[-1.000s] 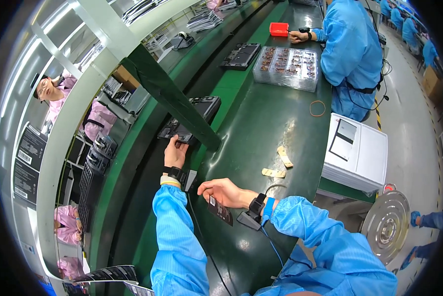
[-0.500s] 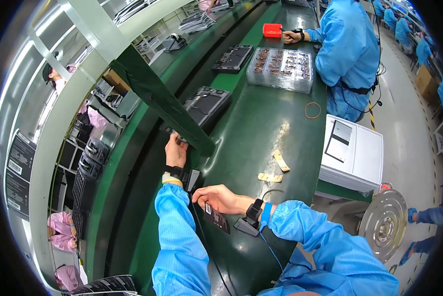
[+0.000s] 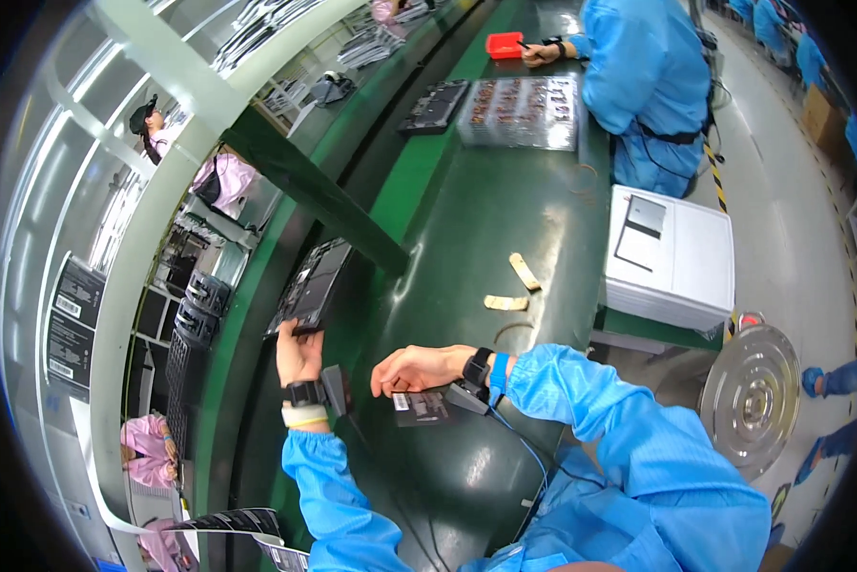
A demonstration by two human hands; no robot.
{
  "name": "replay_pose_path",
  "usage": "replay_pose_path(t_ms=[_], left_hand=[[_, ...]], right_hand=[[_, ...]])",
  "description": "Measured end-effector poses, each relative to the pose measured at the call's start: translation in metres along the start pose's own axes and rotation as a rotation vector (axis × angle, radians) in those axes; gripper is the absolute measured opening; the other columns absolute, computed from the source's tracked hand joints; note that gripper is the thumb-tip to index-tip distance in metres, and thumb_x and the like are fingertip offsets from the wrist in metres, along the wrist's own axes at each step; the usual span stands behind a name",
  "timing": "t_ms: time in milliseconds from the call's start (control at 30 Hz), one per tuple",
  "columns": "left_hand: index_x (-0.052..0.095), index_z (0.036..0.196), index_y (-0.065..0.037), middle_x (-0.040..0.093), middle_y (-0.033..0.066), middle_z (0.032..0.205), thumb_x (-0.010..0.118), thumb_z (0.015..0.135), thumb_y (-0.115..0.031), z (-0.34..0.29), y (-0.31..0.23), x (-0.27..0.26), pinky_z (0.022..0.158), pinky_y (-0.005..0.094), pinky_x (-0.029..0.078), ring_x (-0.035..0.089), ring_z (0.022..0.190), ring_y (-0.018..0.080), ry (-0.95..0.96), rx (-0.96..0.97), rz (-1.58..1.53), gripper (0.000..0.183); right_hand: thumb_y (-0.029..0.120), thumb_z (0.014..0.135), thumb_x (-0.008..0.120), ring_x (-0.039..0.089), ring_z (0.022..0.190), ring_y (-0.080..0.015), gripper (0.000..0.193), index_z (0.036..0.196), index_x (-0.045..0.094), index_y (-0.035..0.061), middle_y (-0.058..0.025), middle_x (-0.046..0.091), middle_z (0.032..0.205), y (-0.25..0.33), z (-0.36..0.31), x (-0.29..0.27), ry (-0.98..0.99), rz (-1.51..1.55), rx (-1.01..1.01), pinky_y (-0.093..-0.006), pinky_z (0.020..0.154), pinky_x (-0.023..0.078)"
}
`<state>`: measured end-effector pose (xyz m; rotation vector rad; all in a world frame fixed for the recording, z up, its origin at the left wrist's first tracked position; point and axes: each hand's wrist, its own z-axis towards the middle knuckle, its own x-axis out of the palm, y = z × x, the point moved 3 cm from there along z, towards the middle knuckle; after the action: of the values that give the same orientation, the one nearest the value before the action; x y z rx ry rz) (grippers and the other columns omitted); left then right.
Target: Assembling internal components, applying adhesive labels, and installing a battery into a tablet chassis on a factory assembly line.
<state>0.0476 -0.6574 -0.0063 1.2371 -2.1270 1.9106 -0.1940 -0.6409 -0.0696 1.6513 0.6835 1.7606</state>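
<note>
My left hand (image 3: 299,355) reaches out over the dark channel along the bench. Its thumb and fingers are closed on the near end of a dark laptop base (image 3: 312,283) with its inner parts exposed. The base lies tilted in the channel, left of the green post. My right hand (image 3: 417,370) is over the green bench top, fingers curled and closed. A thin black label (image 3: 424,408) with a white printed patch hangs below those fingers, and the exact pinch on it is hidden. Each wrist wears a black strap with a small box.
A green slanted post (image 3: 323,195) rises from the bench. Two tan strips (image 3: 524,271) lie right of it. Farther off are clear trays of small parts (image 3: 519,119), another laptop base (image 3: 435,107), a red bin (image 3: 504,45) and a co-worker in blue (image 3: 648,86). White stacked trays (image 3: 671,262) stand right.
The laptop base has come nearer, from behind the post to its left, with my left hand at its end. My right hand keeps the label; its wrist has turned slightly. The view has shifted.
</note>
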Motion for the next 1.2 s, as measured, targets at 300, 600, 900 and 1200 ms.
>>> replay_pose_path(t_ms=[300, 600, 900, 1200], left_hand=[[0.059, 0.107, 0.001, 0.066, 0.0097, 0.105, 0.066, 0.086, -0.013, -0.116, -0.009, -0.048, 0.085, 0.0356, 0.049, 0.061, 0.099, 0.0219, -0.043, -0.055, 0.078, 0.026], [0.063, 0.107, -0.006, 0.068, 0.0049, 0.104, 0.064, 0.089, -0.016, -0.188, 0.036, -0.013, 0.087, 0.0360, 0.046, 0.062, 0.097, 0.0211, 0.102, -0.063, 0.124, 0.021], [0.058, 0.117, -0.001, 0.065, 0.0102, 0.113, 0.062, 0.090, -0.014, -0.195, 0.079, -0.013, 0.097, 0.0406, 0.046, 0.061, 0.105, 0.0239, 0.153, -0.209, 0.131, 0.031], [0.051, 0.128, 0.004, 0.060, 0.0147, 0.124, 0.056, 0.096, -0.014, -0.197, 0.067, -0.015, 0.101, 0.0431, 0.046, 0.058, 0.114, 0.0261, 0.266, -0.272, 0.184, 0.037]], right_hand=[[0.009, 0.083, 0.069, 0.057, 0.070, -0.0043, 0.008, 0.090, 0.066, 0.0044, 0.0013, 0.063, 0.083, -0.051, 0.009, 0.037, -0.062, -0.112, -0.078, -0.0189, 0.060, 0.045], [0.015, 0.084, 0.074, 0.059, 0.074, -0.0071, 0.019, 0.097, 0.067, 0.0032, -0.0007, 0.066, 0.087, -0.074, -0.006, 0.067, 0.148, -0.240, 0.042, -0.0229, 0.067, 0.048], [0.011, 0.085, 0.069, 0.056, 0.075, -0.0077, 0.014, 0.096, 0.063, 0.0035, -0.0003, 0.061, 0.082, -0.084, -0.014, 0.087, 0.165, -0.394, 0.054, -0.0230, 0.067, 0.045], [0.011, 0.084, 0.069, 0.051, 0.063, -0.0045, 0.011, 0.087, 0.065, 0.0009, -0.0008, 0.062, 0.080, -0.075, -0.021, 0.088, 0.215, -0.421, 0.227, -0.0194, 0.055, 0.040]])
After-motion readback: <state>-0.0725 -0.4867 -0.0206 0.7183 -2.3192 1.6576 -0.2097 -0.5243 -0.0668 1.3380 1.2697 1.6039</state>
